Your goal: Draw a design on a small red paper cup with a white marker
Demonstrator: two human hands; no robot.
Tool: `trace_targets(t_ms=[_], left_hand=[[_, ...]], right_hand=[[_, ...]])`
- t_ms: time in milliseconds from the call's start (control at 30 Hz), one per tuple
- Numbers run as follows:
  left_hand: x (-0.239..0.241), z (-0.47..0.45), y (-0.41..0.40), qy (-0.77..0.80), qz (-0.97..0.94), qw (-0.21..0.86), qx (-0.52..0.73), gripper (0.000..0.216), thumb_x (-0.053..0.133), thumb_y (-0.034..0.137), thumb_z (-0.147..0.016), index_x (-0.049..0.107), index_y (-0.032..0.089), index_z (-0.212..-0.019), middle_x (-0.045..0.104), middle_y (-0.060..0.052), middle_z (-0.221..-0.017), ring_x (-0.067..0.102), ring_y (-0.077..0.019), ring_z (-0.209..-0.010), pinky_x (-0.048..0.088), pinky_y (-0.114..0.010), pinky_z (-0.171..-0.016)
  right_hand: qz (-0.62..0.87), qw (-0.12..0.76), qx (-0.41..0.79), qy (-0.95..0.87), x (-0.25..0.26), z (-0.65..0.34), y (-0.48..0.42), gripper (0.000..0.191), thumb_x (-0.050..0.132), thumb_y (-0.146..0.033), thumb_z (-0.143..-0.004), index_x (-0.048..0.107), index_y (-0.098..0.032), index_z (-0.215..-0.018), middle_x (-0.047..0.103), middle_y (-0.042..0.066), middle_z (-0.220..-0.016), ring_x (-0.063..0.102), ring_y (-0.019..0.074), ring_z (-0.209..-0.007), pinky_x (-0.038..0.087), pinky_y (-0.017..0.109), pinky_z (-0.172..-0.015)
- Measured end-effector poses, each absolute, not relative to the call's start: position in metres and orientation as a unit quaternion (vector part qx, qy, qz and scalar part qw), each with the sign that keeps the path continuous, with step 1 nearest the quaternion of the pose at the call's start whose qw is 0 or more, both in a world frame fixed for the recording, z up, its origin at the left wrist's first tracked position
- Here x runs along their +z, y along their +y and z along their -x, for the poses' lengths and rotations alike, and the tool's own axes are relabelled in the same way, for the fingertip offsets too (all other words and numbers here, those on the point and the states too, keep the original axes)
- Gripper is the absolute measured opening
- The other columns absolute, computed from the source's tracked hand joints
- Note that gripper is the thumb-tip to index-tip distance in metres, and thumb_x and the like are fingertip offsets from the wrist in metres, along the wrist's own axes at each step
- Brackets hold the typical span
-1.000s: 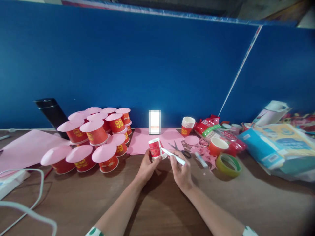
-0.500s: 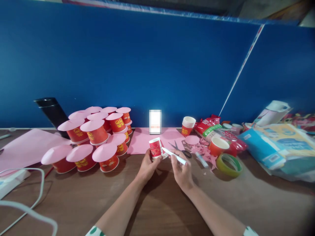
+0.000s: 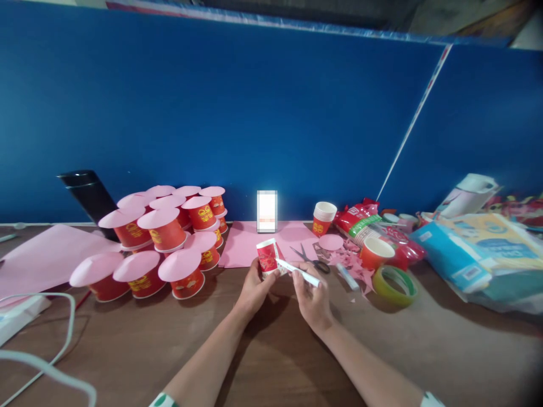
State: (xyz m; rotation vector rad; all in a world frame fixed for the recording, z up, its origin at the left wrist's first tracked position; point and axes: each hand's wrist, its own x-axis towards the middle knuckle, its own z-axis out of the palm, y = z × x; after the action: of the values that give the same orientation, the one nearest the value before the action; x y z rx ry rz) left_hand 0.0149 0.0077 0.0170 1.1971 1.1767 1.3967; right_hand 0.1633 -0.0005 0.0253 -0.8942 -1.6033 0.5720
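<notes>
My left hand (image 3: 253,289) is closed around a small red paper cup (image 3: 267,256), held upside down above the wooden table (image 3: 271,350). My right hand (image 3: 311,297) grips a white pen-like stick (image 3: 297,272) whose tip touches the cup's side. Just behind the hands lie a pink paper sheet (image 3: 248,243) and scissors (image 3: 311,260).
At left stands a pile of upturned red cups with pink paper discs (image 3: 163,237), a black flask (image 3: 91,195) and more pink paper (image 3: 46,254). At right are a stack of cups (image 3: 323,217), a single red cup (image 3: 375,250), a tape roll (image 3: 394,282), pink scraps and packages (image 3: 470,254). A white cable (image 3: 51,362) lies front left.
The white stick's tip has dropped slightly along the cup's side. Both hands stay in nearly the same place.
</notes>
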Motion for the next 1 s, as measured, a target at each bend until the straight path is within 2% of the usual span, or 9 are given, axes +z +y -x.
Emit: trace_targets(t_ms=[500,1000], left_hand=[[0.0129,-0.0142,0.0083,0.474,-0.484,0.470,0.565,0.051,0.067,0.042,-0.073,0.050,0.016,-0.114,0.064,-0.011,-0.110,0.060,-0.0253,-0.101,0.043,-0.038,-0.092],[0.0155,-0.0148,0.0084,0.477,-0.488,0.468,0.562,0.047,0.065,0.039,-0.075,0.049,0.014,-0.111,0.064,-0.012,-0.108,0.060,-0.0243,-0.100,0.043,-0.036,-0.091]], right_hand=[[0.404,0.578,0.211,-0.677,0.0269,-0.1663,0.0024,0.019,0.047,-0.026,-0.092,0.061,-0.018,-0.101,0.067,0.009,-0.096,0.065,0.0201,-0.087,0.054,0.031,-0.079],[0.387,0.583,0.233,-0.675,0.0260,-0.1641,0.0001,0.018,0.047,-0.024,-0.092,0.061,-0.017,-0.100,0.067,0.009,-0.094,0.065,0.0187,-0.084,0.054,0.028,-0.074]])
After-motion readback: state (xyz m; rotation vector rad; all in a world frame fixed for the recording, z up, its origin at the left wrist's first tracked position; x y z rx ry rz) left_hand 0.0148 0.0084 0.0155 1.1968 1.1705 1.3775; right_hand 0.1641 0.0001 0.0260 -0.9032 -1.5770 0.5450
